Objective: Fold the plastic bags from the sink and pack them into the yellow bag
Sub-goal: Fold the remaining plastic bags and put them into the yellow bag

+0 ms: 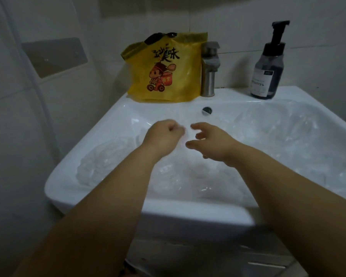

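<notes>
Head: left hand (163, 135), right hand (211, 141), one yellow bag (185, 76).

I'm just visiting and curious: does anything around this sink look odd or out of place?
Yes. The sink is stuffed with crumpled clear plastic bags rather than water. A yellow bag sits slumped on the back rim, right beside the tap. Nothing looks spilled or broken.
</notes>
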Demonstrator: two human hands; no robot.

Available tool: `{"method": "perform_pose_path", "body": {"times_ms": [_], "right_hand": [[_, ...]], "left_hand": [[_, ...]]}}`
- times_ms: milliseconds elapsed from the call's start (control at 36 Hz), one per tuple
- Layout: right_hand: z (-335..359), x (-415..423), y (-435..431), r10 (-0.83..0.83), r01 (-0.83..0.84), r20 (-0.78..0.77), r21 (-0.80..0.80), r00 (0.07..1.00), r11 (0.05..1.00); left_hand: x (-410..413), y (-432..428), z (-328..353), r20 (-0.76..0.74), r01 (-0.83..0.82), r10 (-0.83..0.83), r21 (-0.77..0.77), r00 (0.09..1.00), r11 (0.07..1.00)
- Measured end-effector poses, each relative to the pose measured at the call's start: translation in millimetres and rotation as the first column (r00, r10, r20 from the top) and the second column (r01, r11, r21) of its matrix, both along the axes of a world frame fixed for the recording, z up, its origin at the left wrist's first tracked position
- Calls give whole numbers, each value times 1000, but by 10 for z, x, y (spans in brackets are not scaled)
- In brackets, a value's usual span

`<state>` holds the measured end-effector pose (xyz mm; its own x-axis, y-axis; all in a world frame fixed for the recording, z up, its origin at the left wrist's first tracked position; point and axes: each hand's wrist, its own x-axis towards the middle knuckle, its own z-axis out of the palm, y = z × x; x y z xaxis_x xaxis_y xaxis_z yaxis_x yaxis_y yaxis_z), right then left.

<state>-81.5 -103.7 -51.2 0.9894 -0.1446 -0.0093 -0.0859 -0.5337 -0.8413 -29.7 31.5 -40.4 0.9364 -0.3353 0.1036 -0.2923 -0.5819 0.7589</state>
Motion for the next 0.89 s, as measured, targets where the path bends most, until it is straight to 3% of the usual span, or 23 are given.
{"method": "perform_pose_path", "body": {"times_ms": [167, 250, 306, 389, 444, 500, 583, 694, 806, 889], "right_hand": [[125, 60, -93, 11, -17, 27, 243, 1000, 970], [241, 118, -212, -79, 29, 52, 624, 996, 781], [317, 134, -288, -130, 35, 54, 799, 990, 600], [351, 148, -398, -146, 19, 44, 916, 988, 400], [359, 141, -439, -130, 19, 24, 947, 991, 322], [354, 132, -438, -110, 21, 11, 958, 994, 285], [324, 168, -444, -126, 67, -25, 939, 992, 338], [298, 193, -481, -136, 77, -17, 888, 991, 453], [297, 183, -414, -224, 125, 47, 712, 973, 691], [284, 201, -406, -368, 239, 80, 631, 926, 738]], "left_hand": [[49, -158, 299, -95, 44, -97, -450, 991, 892], [133, -222, 456, -99, 7, -97, -662, 990, 749], [182, -269, 470, -72, -5, -61, -683, 996, 730], [256, -349, 304, 23, -13, 32, -574, 999, 819], [282, -386, 214, 78, -8, 54, -493, 996, 870], [288, -382, 195, 43, 22, 0, -511, 999, 859], [266, -393, 181, -99, 63, -135, -526, 986, 848], [298, -440, 116, 1, 95, -109, -512, 994, 854], [308, -417, 120, 39, 70, -59, -555, 998, 829], [314, -361, 155, 9, 102, -116, -552, 993, 828]]}}
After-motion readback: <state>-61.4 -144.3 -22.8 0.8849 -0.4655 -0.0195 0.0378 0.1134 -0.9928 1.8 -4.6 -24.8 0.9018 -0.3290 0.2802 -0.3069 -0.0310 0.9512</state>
